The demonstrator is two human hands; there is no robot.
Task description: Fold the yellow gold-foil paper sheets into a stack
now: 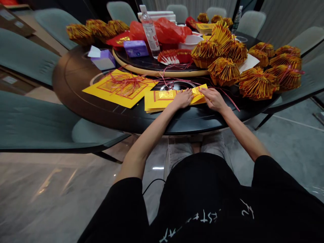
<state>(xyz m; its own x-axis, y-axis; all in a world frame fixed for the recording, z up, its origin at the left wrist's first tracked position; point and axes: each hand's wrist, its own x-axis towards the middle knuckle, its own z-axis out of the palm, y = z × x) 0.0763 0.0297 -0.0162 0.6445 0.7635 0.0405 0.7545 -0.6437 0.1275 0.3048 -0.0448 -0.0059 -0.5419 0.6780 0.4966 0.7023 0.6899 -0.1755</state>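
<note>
Folding, by all appearances, the right end of a yellow paper stack (158,102), set down near the front edge of the dark round table (101,116). Resting the left hand (184,98) palm-down on the paper, with fingers extended and slightly parted, not curled round anything. Touching the stack's right end with the fingertips of the right hand (214,99); cannot tell whether pinching it or only pressing, with the thumb out of clear sight. For the next move, judging by this position, probably need to keep the paper steady with the left, line up the edges and press the crease firmly. Just left of the stack, note flat yellow sheets (107,90) with red printing, topped by a tangle of pink strings (129,83). Beyond, on the turntable (141,70), see a clear bottle (151,33), a purple tissue pack (136,49), a red plastic bag (172,31) and a white bowl (191,43). To the right, find pleated gold bundles (258,83) crowded together. Watch for more loose strings behind the paper, easily caught under a fold, and for the narrow strip of table in front, leaving little room to slide the paper nearer
</note>
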